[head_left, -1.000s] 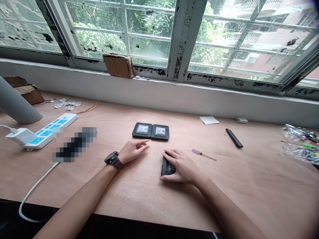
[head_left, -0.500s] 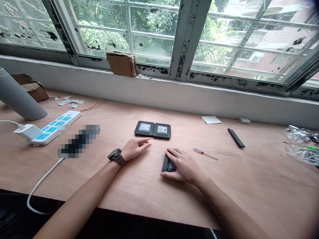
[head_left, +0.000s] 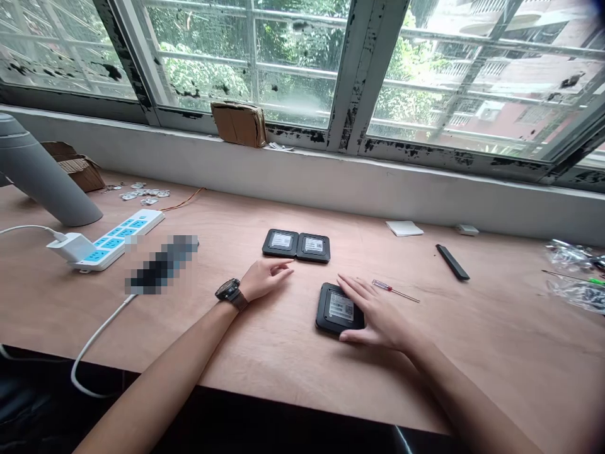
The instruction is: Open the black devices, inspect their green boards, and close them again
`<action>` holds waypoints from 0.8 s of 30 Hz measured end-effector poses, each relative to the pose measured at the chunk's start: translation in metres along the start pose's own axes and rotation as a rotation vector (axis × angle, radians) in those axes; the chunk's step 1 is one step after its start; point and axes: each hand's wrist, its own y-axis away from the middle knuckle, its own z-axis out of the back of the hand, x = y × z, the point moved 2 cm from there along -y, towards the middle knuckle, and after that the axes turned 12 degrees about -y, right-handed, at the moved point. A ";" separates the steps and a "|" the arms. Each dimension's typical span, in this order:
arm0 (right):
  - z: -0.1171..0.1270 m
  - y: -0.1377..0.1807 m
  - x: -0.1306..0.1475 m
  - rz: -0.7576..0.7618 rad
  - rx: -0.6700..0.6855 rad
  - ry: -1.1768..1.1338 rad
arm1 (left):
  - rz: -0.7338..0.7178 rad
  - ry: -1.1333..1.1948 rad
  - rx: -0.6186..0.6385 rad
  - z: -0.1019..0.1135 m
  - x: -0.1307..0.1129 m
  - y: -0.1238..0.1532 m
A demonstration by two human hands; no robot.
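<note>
Two flat black square devices with white labels, a left one (head_left: 280,242) and a right one (head_left: 313,246), lie side by side on the table. Just in front of them rests my left hand (head_left: 265,279), index finger stretched out and the others loosely bent, with nothing seen in it. A third black square device (head_left: 334,307) lies nearer to me, label up. My right hand (head_left: 373,312) is at its right side, thumb and fingers spread apart at the edge and partly covering it. A small screwdriver (head_left: 396,291) with a clear and red handle lies beyond that hand.
To the left are a white power strip (head_left: 123,240), a grey cylinder (head_left: 51,173) and a blurred-out dark object (head_left: 163,265) with a white cable. A black strip (head_left: 452,262), white paper (head_left: 404,228) and plastic bags (head_left: 574,294) lie to the right. A windowsill runs behind.
My right hand has drawn back to the right, uncovering most of the near device and its label. My left hand stays before the two devices. The whole view has shifted slightly.
</note>
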 end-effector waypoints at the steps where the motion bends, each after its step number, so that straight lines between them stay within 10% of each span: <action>1: 0.001 0.009 -0.005 -0.003 -0.029 0.027 | -0.020 -0.034 -0.005 0.000 -0.001 0.001; 15: -0.019 0.040 -0.007 -0.086 -0.074 0.020 | -0.779 -0.228 0.000 -0.038 -0.090 0.041; 24: -0.024 0.036 -0.009 -0.067 0.006 -0.022 | -0.868 -0.417 0.072 -0.043 -0.100 0.057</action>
